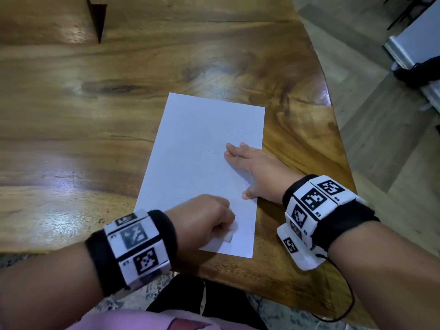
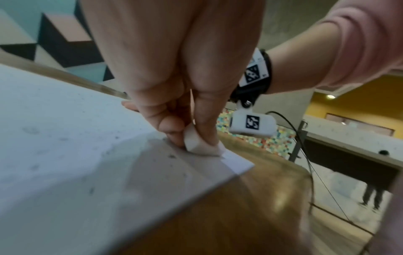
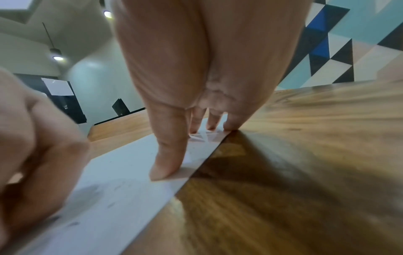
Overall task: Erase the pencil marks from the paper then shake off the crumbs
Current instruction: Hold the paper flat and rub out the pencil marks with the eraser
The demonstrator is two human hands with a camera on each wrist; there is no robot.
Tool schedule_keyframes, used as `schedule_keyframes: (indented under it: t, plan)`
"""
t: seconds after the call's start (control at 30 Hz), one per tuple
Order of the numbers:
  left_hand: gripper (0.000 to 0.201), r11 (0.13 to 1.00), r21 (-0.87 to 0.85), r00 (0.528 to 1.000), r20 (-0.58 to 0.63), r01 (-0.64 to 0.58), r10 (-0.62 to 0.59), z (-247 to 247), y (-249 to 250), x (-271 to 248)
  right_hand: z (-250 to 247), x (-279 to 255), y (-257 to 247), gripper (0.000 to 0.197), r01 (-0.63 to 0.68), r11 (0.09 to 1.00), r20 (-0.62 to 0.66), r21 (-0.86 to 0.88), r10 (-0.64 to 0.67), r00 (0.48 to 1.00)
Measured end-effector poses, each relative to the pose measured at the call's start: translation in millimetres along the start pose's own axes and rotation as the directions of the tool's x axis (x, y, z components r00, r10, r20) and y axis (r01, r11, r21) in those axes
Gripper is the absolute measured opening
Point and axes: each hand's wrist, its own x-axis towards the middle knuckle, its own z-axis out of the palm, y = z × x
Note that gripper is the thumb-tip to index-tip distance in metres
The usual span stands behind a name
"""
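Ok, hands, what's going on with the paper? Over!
Left hand pinches eraser, pressed on paper near its corner. Right hand flat, holding paper down. Crumbs still there. Nothing blocking.

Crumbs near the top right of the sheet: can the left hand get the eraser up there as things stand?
Probably yes. The left hand holds the eraser near the paper's bottom edge; only the right hand, pressing the right edge, partly crowds the crumbs.

Your left hand (image 1: 204,217): fingers curled, pinching eraser (image 2: 196,143), tip down | your right hand (image 1: 252,170): flat, fingers straight, thumb spread, pressing paper (image 1: 190,163)
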Motion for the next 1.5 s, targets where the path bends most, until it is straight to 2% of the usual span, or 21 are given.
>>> schedule_keyframes:
  t: [0.1, 0.17, 0.23, 0.33, 0.4, 0.47, 0.53, 0.6, 0.67, 0.73, 0.8, 0.93, 1.1, 1.2, 1.27, 1.33, 1.43, 1.5]
  plan:
    - [0.014, 0.994, 0.041, 0.988, -0.118, 0.103, -0.098, -15.4, 6.5, 28.2, 3.9, 2.2, 1.6, 0.097, -0.001, 0.999, -0.027, 0.044, 0.002, 1.000]
    - [0.013, 0.989, 0.041, 0.980, -0.145, 0.143, -0.135, -17.9, 6.1, 36.8, 5.3, 2.7, 2.3, 0.097, 0.001, 0.997, -0.041, 0.075, 0.002, 0.999]
    - [0.011, 0.996, 0.012, 0.989, -0.122, 0.088, -0.086, -9.1, 3.0, 22.6, 2.9, 1.1, 2.0, 0.096, 0.000, 0.999, -0.020, 0.043, 0.001, 1.000]
    - [0.011, 0.999, -0.024, 0.999, -0.004, 0.048, -0.048, 3.7, 2.9, -2.6, -2.0, -0.9, -0.4, 0.095, 0.005, 1.000, 0.008, -0.018, -0.005, 1.000]
    - [0.011, 0.998, -0.030, 0.994, -0.087, 0.061, -0.063, -4.5, 0.8, 5.1, -1.6, -0.7, -0.9, 0.095, 0.003, 1.000, 0.008, -0.011, -0.003, 1.000]
    - [0.007, 0.993, -0.008, 0.967, -0.225, 0.119, -0.118, -18.4, -4.3, 21.9, 0.7, 0.2, 0.0, 0.095, 0.001, 1.000, -0.011, 0.028, 0.000, 1.000]
    - [0.007, 0.987, -0.016, 0.944, -0.291, 0.157, -0.155, -23.3, -9.3, 29.8, 1.8, 0.0, 0.2, 0.096, -0.002, 0.999, -0.022, 0.049, 0.003, 1.000]
    - [0.007, 0.995, -0.019, 0.961, -0.257, 0.098, -0.099, -16.6, -8.4, 19.7, 0.7, -0.8, -0.5, 0.095, -0.001, 1.000, -0.014, 0.032, 0.001, 1.000]
    - [0.011, 0.998, -0.053, 0.987, -0.156, 0.026, -0.034, -3.4, -4.8, -1.2, -2.2, -1.9, -2.2, 0.095, 0.002, 1.000, 0.008, -0.013, -0.002, 1.000]
    - [0.009, 0.997, -0.078, 0.996, -0.081, 0.022, -0.028, 4.2, -6.6, -13.6, -3.9, -2.4, -3.8, 0.095, 0.002, 0.999, 0.022, -0.043, -0.001, 1.000]
    - [0.009, 0.999, -0.048, 0.995, -0.100, 0.020, -0.024, -0.9, -11.2, -9.7, -3.8, -2.5, -4.1, 0.094, -0.004, 1.000, 0.022, -0.031, 0.005, 1.000]
    - [0.014, 0.998, -0.011, 0.968, -0.243, 0.067, -0.067, -9.9, -18.3, 3.4, -2.8, -1.6, -4.1, 0.095, -0.003, 1.000, 0.014, -0.021, 0.003, 1.000]
    - [0.013, 0.995, -0.068, 0.994, -0.077, 0.071, -0.076, 0.0, -16.2, -25.6, -4.7, -3.8, -4.8, 0.095, 0.005, 0.999, 0.020, -0.037, -0.004, 1.000]
    - [0.009, 0.997, -0.034, 0.981, -0.182, 0.065, -0.070, -13.9, -11.5, 1.2, -4.1, -2.7, -5.3, 0.095, 0.000, 1.000, 0.014, -0.023, 0.000, 1.000]
    - [0.008, 0.994, -0.018, 0.963, -0.244, 0.110, -0.111, -23.7, -3.1, 27.1, -1.9, -1.1, -3.8, 0.096, -0.006, 1.000, -0.005, 0.019, 0.006, 1.000]
    - [0.011, 0.989, -0.006, 0.967, -0.209, 0.151, -0.148, -22.6, 2.4, 36.1, -0.3, -0.3, -2.4, 0.096, -0.006, 0.999, -0.017, 0.035, 0.006, 1.000]
    - [0.011, 0.999, -0.017, 0.992, -0.116, 0.042, -0.043, -2.6, 2.5, 10.4, -2.2, -1.4, -1.3, 0.096, 0.010, 1.000, -0.001, -0.010, -0.010, 1.000]
    - [0.012, 0.999, -0.017, 0.999, -0.037, 0.033, -0.033, 7.4, 2.9, -2.6, -3.6, -2.1, -1.3, 0.096, 0.015, 1.000, 0.007, -0.014, -0.015, 1.000]
